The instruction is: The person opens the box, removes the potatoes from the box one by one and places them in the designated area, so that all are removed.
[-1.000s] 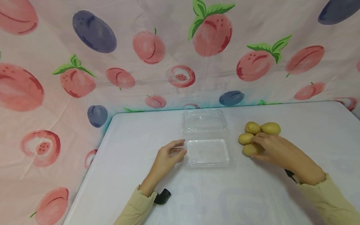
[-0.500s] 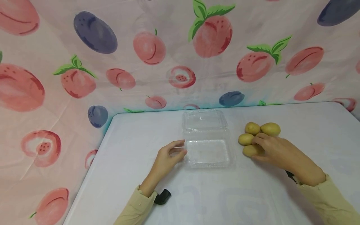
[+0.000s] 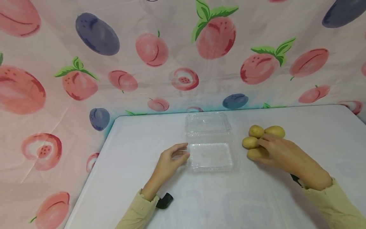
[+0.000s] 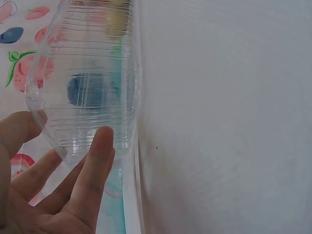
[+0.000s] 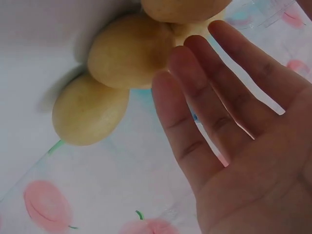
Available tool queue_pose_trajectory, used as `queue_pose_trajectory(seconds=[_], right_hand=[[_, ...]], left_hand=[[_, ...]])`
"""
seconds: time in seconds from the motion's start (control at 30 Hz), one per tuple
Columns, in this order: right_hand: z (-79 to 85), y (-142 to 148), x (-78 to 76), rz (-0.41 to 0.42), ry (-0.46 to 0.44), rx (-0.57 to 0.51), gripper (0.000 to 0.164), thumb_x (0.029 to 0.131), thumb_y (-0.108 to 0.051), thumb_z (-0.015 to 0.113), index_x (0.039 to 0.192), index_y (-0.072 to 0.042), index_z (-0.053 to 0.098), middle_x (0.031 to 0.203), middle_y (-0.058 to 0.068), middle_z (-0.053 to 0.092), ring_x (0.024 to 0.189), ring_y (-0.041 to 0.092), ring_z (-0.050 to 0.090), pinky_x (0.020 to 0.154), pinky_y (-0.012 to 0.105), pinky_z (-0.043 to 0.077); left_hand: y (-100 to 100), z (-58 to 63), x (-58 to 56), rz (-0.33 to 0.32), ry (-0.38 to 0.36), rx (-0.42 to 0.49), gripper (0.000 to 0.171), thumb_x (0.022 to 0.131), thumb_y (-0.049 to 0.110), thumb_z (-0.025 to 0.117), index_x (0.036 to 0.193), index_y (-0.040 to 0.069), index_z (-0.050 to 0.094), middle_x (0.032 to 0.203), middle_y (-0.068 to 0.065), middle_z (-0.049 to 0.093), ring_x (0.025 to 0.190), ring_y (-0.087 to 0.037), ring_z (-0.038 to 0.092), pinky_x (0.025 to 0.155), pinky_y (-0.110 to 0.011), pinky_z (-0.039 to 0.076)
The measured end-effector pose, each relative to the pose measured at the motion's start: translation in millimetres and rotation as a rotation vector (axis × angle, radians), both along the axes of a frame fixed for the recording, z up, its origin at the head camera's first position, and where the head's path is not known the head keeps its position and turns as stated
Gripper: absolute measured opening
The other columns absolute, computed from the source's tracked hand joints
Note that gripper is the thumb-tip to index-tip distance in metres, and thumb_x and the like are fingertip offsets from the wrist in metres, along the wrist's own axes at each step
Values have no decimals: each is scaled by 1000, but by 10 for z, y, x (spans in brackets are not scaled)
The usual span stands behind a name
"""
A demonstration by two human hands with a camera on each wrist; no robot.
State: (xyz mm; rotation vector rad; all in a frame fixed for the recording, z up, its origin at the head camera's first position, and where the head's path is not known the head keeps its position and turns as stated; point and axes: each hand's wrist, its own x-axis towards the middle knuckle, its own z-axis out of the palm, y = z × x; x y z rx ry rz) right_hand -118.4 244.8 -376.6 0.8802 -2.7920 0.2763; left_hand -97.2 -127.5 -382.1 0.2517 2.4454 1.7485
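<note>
A clear plastic clamshell box [image 3: 210, 170] lies unfolded on the white table, its lid [image 3: 208, 124] toward the back. My left hand [image 3: 171, 159] is at the left edge of the box's base, fingers loosely bent; in the left wrist view its fingertips [image 4: 101, 139] are at the box's clear wall [image 4: 97, 58]. Right of the box sits a cluster of several yellow potatoes [image 3: 249, 142]. My right hand [image 3: 278, 151] lies over the cluster's near right side and hides part of it. In the right wrist view, its fingers [image 5: 187, 131] reach nearly straight beside a potato [image 5: 124, 51].
Behind and to the left of the table [image 3: 223, 203] hangs a fruit-patterned cloth [image 3: 160, 19]. A black wrist device [image 3: 165, 201] shows at the left sleeve [image 3: 140, 210]. Beige sleeves cover both forearms.
My right hand has shifted very slightly over the potatoes. The left hand, the box and the potatoes stay in place, while the head view has tilted a little.
</note>
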Motion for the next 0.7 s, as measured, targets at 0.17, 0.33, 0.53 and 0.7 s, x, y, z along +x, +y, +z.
queue_pose_trajectory(seconds=[0.17, 0.33, 0.53, 0.7], right_hand=[[14, -15, -13, -1, 6, -10, 38, 72, -31, 88, 97, -10, 69, 98, 3, 61, 95, 24, 60, 64, 45, 56], [44, -32, -20, 16, 17, -18, 39, 72, -33, 88, 99, -10, 70, 103, 5, 62, 99, 26, 59, 67, 46, 57], [97, -87, -17, 28, 50, -48, 38, 75, -33, 87, 99, -12, 66, 98, 1, 61, 93, 17, 57, 65, 37, 56], [160, -133, -28, 58, 77, -63, 42, 76, -28, 87, 103, -13, 59, 94, -3, 55, 87, 12, 52, 60, 29, 51]], left_hand=[[-1, 26, -4, -12, 13, 3, 40, 94, 8, 68, 132, -2, 60, 134, -18, 60, 117, -33, 62, 84, -22, 60], [-12, -33, -35, -22, 8, 11, 39, 95, 8, 67, 132, -3, 59, 135, -19, 60, 118, -34, 62, 83, -22, 60], [-84, -243, -126, -8, 20, 26, 41, 95, 12, 68, 133, 1, 59, 135, -16, 60, 117, -30, 63, 81, -23, 61], [-155, -265, -169, 15, 80, 15, 39, 94, 20, 70, 130, 5, 63, 131, -11, 64, 112, -23, 66, 83, -25, 61]])
